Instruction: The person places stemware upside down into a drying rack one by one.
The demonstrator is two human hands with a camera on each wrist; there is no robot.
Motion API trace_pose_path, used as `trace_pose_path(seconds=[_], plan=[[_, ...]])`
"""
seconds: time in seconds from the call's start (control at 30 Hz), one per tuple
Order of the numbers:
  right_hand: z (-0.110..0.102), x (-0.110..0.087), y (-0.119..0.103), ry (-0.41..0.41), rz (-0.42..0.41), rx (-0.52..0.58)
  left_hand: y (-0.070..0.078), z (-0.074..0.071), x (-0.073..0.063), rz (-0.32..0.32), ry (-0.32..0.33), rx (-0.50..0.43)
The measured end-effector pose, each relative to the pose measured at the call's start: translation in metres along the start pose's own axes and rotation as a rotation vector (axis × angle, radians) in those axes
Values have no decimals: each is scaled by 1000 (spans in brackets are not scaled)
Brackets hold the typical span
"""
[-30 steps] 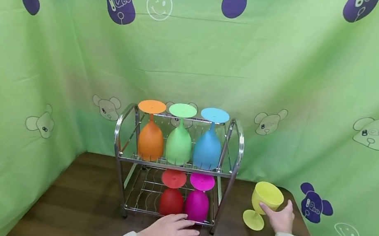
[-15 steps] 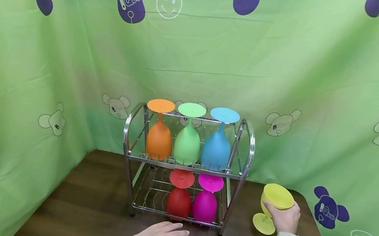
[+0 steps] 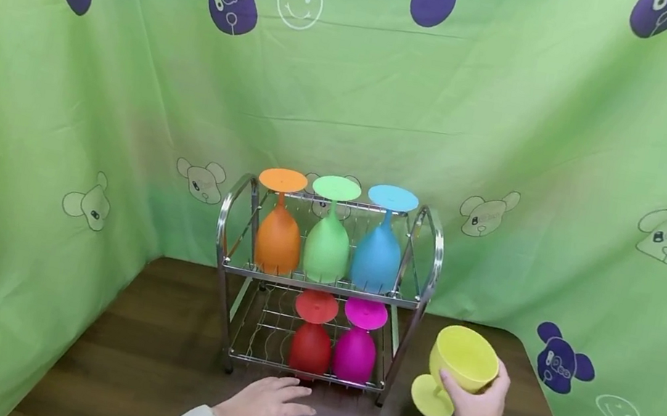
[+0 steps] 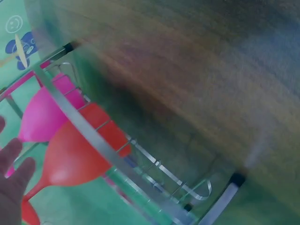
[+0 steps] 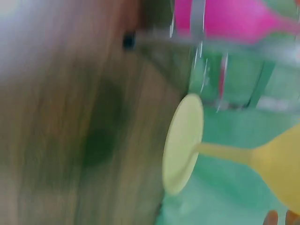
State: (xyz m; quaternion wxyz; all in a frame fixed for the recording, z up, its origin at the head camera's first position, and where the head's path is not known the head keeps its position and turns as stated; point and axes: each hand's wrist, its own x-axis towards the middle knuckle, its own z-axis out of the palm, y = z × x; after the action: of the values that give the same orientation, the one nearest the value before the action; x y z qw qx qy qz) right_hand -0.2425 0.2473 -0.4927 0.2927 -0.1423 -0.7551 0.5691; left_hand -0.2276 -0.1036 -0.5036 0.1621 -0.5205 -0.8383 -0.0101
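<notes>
My right hand (image 3: 477, 407) grips the bowl of a yellow goblet (image 3: 466, 359), thumb in front and fingers round the far side. The goblet tilts slightly, bowl up, and its round foot (image 5: 183, 144) hangs above the table in the right wrist view. In front of the rack my left hand (image 3: 263, 410) hovers with spread fingers, holding nothing. Just beyond it, a red goblet (image 3: 311, 348) and a magenta goblet (image 3: 355, 354) stand upside down on the lower tier of the metal rack (image 3: 320, 285).
Upside down on the upper tier are an orange goblet (image 3: 279, 239), a green goblet (image 3: 326, 249) and a blue goblet (image 3: 376, 258). The rack stands on a dark wooden table (image 3: 133, 336), with a patterned green cloth (image 3: 355, 79) hanging behind and at both sides.
My right hand has closed round the yellow goblet, lifted it off the table and brought it left, nearer the rack. My left hand has drawn back slightly to the left. The camera view has shifted.
</notes>
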Motion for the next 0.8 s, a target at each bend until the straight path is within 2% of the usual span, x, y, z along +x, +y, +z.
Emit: trace_pose_path(seconds=[0.1,0.2,0.33,0.43,0.5,0.57,0.63,0.73,0.8], plan=[[6,-24,-9,-16,-103,65,0,-9,-1,-47,-30,-46],[9,-43,-19,-51,-239,88,2,-22,3,-130,-78,-171],[13,-58,-26,-112,-481,17,7,-40,17,-253,-109,-355],[19,-61,-27,-122,-704,-70,10,-50,31,-355,-92,-491],[24,-63,-29,-119,-839,-125,12,-56,40,-411,-64,-544],[30,-65,-33,-120,-945,-171,16,-60,48,-437,-30,-527],[35,-67,-37,-136,-1021,-215,20,-63,55,-426,14,-460],[42,-71,-43,-170,-1108,-258,27,-67,63,-404,81,-333],[46,-72,-46,-180,-1161,-279,31,-68,67,-417,115,-295]])
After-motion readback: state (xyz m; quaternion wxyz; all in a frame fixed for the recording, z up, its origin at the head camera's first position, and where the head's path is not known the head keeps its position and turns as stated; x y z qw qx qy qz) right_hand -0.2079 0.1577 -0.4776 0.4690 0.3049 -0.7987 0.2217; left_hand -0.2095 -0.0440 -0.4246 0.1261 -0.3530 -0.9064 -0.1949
